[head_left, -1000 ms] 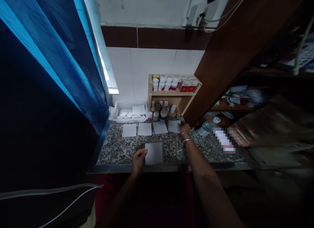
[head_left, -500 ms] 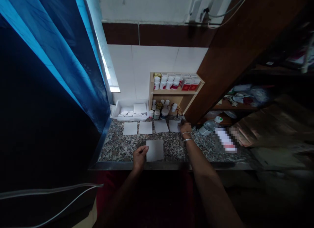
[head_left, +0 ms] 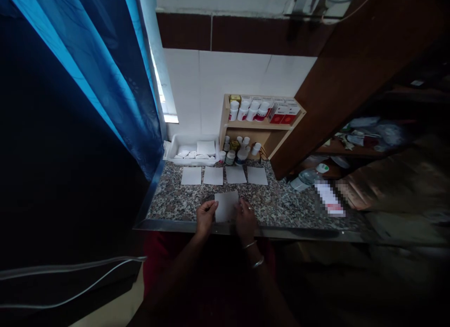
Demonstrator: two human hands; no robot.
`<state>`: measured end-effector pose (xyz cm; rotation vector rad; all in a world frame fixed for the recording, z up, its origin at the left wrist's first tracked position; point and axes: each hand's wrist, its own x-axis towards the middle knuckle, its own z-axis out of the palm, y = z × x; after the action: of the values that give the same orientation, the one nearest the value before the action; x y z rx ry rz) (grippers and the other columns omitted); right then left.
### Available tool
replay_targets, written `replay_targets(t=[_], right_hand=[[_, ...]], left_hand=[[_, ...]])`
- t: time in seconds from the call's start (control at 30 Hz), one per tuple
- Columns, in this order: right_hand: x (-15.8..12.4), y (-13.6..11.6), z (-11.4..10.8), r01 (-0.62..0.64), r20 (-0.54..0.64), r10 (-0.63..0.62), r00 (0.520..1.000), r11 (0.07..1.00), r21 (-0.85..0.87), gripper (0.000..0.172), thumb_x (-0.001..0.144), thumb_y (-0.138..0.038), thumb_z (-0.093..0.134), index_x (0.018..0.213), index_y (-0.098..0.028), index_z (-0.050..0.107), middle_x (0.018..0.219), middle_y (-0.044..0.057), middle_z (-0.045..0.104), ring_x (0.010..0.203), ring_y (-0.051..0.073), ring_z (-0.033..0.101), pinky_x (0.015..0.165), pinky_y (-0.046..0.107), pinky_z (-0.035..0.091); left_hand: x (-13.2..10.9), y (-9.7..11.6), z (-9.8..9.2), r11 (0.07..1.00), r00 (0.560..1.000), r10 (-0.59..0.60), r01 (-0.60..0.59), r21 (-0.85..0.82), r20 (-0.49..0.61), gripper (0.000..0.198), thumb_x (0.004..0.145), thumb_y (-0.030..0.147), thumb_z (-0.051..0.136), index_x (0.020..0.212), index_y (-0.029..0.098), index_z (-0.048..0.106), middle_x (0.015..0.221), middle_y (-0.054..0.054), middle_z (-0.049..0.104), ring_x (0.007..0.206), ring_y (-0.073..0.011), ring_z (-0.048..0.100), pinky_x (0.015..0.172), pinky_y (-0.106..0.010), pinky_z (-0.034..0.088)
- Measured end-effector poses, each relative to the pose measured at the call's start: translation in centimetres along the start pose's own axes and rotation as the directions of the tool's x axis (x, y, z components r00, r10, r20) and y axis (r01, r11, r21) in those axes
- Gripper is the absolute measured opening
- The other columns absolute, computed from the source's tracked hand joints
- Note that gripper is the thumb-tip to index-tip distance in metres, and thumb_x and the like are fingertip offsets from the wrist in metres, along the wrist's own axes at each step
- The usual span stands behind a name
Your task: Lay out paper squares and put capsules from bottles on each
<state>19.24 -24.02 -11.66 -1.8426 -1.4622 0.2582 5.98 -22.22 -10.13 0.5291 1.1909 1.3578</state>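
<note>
A square white paper sheet [head_left: 227, 206] lies at the front of the granite counter [head_left: 168, 200], near its metal edge. My left hand [head_left: 206, 217] pinches the sheet's left edge, and my right hand [head_left: 246, 219] grips its right edge, partly covering it. Further back, a row of several similar paper squares lies flat, the rightmost one [head_left: 257, 175] nearest the shelf. Neither hand touches that row.
A white tray [head_left: 190, 149] holding folded paper stands behind the row, beside a wooden shelf [head_left: 262, 125] of white medicine bottles and red-marked boxes. A blue curtain [head_left: 105, 107] hangs on the left, and a wooden post [head_left: 309, 116] stands on the right.
My right hand has come back from the far right paper square to the front sheet. The view has tilted slightly, and the left hand stays on the sheet.
</note>
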Motion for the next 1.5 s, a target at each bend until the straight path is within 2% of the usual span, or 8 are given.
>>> replay_targets(t=[0.23, 0.5, 0.7, 0.8, 0.9, 1.07, 1.33, 1.5], right_hand=[[-0.4, -0.5, 0.5, 0.150, -0.013, -0.152, 0.988, 0.985, -0.090, 0.038, 0.089, -0.029, 0.031, 0.111, -0.016, 0.059, 0.110, 0.012, 0.061, 0.104, 0.023, 0.052, 0.091, 0.041, 0.036], [-0.9, -0.8, 0.5, 0.191, -0.060, -0.203, 0.977, 0.968, -0.162, 0.038, 0.088, -0.020, 0.032, 0.117, -0.013, 0.054, 0.114, 0.014, 0.059, 0.109, 0.023, 0.049, 0.090, 0.041, 0.036], [-0.8, -0.9, 0.0, 0.230, -0.099, -0.237, 0.966, 0.970, -0.076, 0.030, 0.087, -0.023, 0.036, 0.095, -0.018, 0.065, 0.106, 0.010, 0.063, 0.102, 0.020, 0.053, 0.092, 0.040, 0.036], [-0.8, -0.9, -0.3, 0.156, -0.101, -0.152, 0.983, 0.987, 0.029, 0.029, 0.086, -0.030, 0.039, 0.083, -0.018, 0.066, 0.100, 0.010, 0.066, 0.098, 0.021, 0.055, 0.090, 0.038, 0.038], [-0.6, -0.8, -0.6, -0.007, -0.063, 0.018, 0.998, 0.984, 0.176, 0.029, 0.083, -0.038, 0.042, 0.079, -0.019, 0.064, 0.095, 0.008, 0.067, 0.091, 0.021, 0.058, 0.083, 0.035, 0.042], [-0.3, -0.2, -0.7, -0.255, 0.048, 0.256, 0.966, 0.890, 0.378, 0.033, 0.074, -0.049, 0.050, 0.073, -0.019, 0.063, 0.072, 0.004, 0.067, 0.067, 0.018, 0.057, 0.065, 0.029, 0.043], [-0.1, 0.4, -0.6, -0.350, 0.122, 0.342, 0.932, 0.756, 0.553, 0.035, 0.067, -0.052, 0.057, 0.064, -0.017, 0.059, 0.057, -0.002, 0.056, 0.056, 0.013, 0.048, 0.055, 0.024, 0.038], [0.1, 1.1, -0.7, -0.307, 0.089, 0.312, 0.946, 0.770, 0.559, 0.038, 0.066, -0.055, 0.056, 0.064, -0.017, 0.058, 0.055, -0.002, 0.055, 0.055, 0.012, 0.046, 0.053, 0.023, 0.037]], left_hand=[[-0.4, -0.2, -0.2, 1.000, 1.000, -0.004, 0.004, 0.013, -0.001, 0.037, 0.052, 0.043, 0.075, 0.072, 0.013, 0.066, 0.059, 0.001, 0.061, 0.050, -0.0085, 0.049, 0.051, -0.021, 0.038], [-0.7, 0.0, -0.1, 1.000, 1.000, 0.002, -0.002, 0.023, -0.007, 0.036, 0.053, 0.042, 0.075, 0.071, 0.013, 0.065, 0.057, 0.002, 0.059, 0.049, -0.0078, 0.046, 0.050, -0.021, 0.036], [-0.9, 0.0, 0.0, 1.000, 1.000, -0.009, 0.009, 0.009, -0.002, 0.037, 0.051, 0.042, 0.075, 0.071, 0.013, 0.065, 0.055, 0.003, 0.057, 0.048, -0.0075, 0.046, 0.049, -0.021, 0.035], [-0.9, 0.0, 0.0, 1.000, 1.000, -0.014, 0.014, -0.007, -0.023, 0.038, 0.049, 0.043, 0.076, 0.069, 0.013, 0.065, 0.056, 0.003, 0.058, 0.049, -0.0080, 0.047, 0.050, -0.021, 0.036], [-1.0, 0.1, 0.0, 1.000, 1.000, -0.010, 0.010, 0.027, -0.023, 0.038, 0.050, 0.044, 0.075, 0.068, 0.013, 0.064, 0.049, 0.006, 0.051, 0.043, -0.0054, 0.039, 0.045, -0.019, 0.030], [-0.9, 0.1, -0.2, 0.996, 0.999, 0.036, -0.036, 0.080, -0.001, 0.036, 0.052, 0.044, 0.074, 0.065, 0.013, 0.063, 0.045, 0.007, 0.045, 0.041, -0.0040, 0.031, 0.043, -0.019, 0.024], [-1.0, 0.4, -0.2, 0.995, 0.999, 0.049, -0.048, 0.087, -0.005, 0.033, 0.050, 0.041, 0.075, 0.061, 0.013, 0.061, 0.045, 0.007, 0.045, 0.041, -0.0037, 0.030, 0.043, -0.019, 0.021], [-1.0, 0.9, -0.3, 0.996, 0.997, 0.077, -0.075, 0.057, -0.032, 0.032, 0.049, 0.039, 0.076, 0.057, 0.014, 0.059, 0.046, 0.007, 0.047, 0.042, -0.0041, 0.032, 0.044, -0.019, 0.024]])
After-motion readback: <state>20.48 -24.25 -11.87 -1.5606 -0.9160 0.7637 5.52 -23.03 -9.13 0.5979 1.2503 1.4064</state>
